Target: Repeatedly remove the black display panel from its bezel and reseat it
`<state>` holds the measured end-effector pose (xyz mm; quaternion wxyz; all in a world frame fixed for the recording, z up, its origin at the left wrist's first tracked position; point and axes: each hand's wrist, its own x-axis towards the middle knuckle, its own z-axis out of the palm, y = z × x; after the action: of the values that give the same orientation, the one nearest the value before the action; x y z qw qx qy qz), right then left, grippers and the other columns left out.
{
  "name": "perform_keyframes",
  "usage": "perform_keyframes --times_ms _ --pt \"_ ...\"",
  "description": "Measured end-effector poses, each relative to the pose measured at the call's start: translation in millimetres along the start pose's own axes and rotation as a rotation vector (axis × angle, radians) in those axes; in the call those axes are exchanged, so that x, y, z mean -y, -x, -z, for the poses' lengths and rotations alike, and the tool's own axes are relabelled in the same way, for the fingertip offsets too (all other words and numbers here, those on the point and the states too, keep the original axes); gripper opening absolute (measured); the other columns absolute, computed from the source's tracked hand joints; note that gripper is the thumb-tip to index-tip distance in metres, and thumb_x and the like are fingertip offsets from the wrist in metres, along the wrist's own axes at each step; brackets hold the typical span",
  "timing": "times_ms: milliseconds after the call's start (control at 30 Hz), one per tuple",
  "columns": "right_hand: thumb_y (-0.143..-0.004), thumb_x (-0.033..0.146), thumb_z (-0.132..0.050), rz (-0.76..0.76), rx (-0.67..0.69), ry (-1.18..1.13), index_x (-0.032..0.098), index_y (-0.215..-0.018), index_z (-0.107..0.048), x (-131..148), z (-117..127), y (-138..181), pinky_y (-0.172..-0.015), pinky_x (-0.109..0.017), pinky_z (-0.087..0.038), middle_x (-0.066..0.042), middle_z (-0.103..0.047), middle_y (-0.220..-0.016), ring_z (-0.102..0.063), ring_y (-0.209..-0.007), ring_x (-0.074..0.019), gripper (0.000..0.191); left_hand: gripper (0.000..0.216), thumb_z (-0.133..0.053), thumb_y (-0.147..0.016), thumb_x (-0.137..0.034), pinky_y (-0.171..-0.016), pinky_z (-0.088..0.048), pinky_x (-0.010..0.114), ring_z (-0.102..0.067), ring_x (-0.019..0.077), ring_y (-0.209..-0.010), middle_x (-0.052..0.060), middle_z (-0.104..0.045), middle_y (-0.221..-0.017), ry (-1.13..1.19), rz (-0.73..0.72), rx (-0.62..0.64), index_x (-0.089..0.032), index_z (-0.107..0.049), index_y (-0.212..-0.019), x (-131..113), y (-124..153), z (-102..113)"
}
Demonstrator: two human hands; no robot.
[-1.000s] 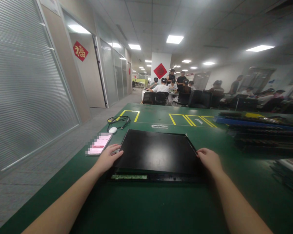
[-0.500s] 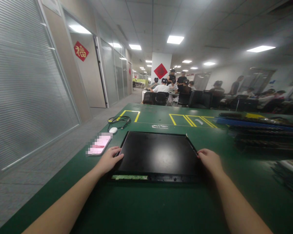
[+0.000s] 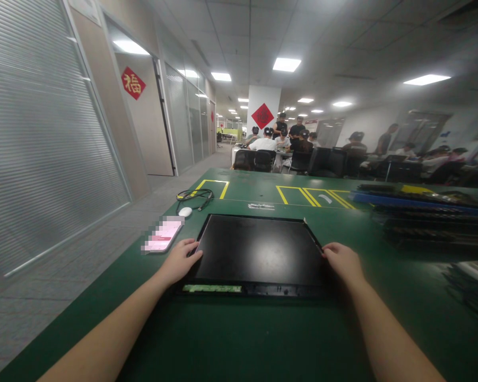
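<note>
1. The left hand [image 3: 182,261] holds the black screen panel [image 3: 258,249] by its left edge, thumb over the rim and the other fingers along the side; whether any fingertip reaches underneath, I cannot tell
2. The right hand [image 3: 343,263] is drawn narrow, thumb and fingertips together on the panel's right edge
3. The panel sits between the two hands, glossy face up, over the green desk [image 3: 239,339]; whether it rests flat or is slightly raised on the near side is too dark to tell
4. Nearer the wearer than the left hand's fingertips, a green strip [image 3: 212,289] lies along the panel's near border; it looks exposed, so a knock or a thumb pressed there could damage it
5. Just beyond and left of the left hand is a phone [image 3: 165,237]; a sideways shift of the panel could nudge it toward the desk edge
6. Farther beyond that hand lie a white rounded object [image 3: 185,212] and a black cable [image 3: 194,198], which could snag a panel pushed forward
7. Uneven pressure from the two hands could twist the thin panel, and a slack right pinch could let that side slip
</note>
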<state>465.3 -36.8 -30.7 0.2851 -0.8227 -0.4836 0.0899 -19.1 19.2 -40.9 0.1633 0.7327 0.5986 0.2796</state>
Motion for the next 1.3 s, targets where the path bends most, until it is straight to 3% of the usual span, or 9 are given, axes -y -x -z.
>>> perform_keyframes --times_ms 300,500,967,1300 --pt "-0.076 0.033 -0.049 0.010 -0.002 0.007 0.024 -0.088 -0.074 1.9 0.9 1.5 -0.073 -0.030 -0.043 -0.005 -0.075 -0.091 -0.066 -0.090 -0.0232 0.030 0.049 -0.042 -0.086 -0.036 -0.109 -0.042 0.044 -0.061 0.0309 -0.121 0.017 -0.066 -0.130 -0.028 -0.008 0.001 -0.013 -0.076 -0.112 1.1 -3.9 -1.0" --pt "-0.075 0.032 -0.049 0.008 -0.008 0.007 0.024 -0.087 -0.075 2.7 1.9 2.3 -0.073 -0.030 -0.044 -0.005 -0.075 -0.089 -0.066 -0.090 -0.0230 0.029 0.048 -0.043 -0.078 -0.025 -0.109 -0.043 0.041 -0.061 0.0296 -0.122 0.014 -0.068 -0.128 -0.034 -0.007 0.004 -0.014 -0.077 -0.110 0.0 -4.5 0.7" --pt "-0.076 0.031 -0.052 0.018 -0.026 -0.011 0.024 -0.085 -0.075 -2.0 -1.6 -0.4 -0.072 -0.029 -0.046 -0.005 -0.075 -0.086 -0.068 -0.087 -0.0220 0.026 0.048 -0.044 -0.076 -0.024 -0.108 -0.044 0.041 -0.062 0.0296 -0.122 0.011 -0.069 -0.128 -0.029 -0.021 0.007 -0.019 -0.078 -0.108 -2.1 -3.0 3.2" --pt "-0.077 0.030 -0.051 0.025 -0.039 0.012 0.025 -0.085 -0.075 1.5 0.1 1.6 -0.069 -0.028 -0.044 -0.005 -0.075 -0.086 -0.067 -0.087 -0.0221 0.026 0.048 -0.043 -0.077 -0.023 -0.111 -0.041 0.041 -0.059 0.0306 -0.125 0.014 -0.066 -0.130 -0.069 -0.077 0.020 -0.015 -0.078 -0.110 -3.1 -3.6 3.8"
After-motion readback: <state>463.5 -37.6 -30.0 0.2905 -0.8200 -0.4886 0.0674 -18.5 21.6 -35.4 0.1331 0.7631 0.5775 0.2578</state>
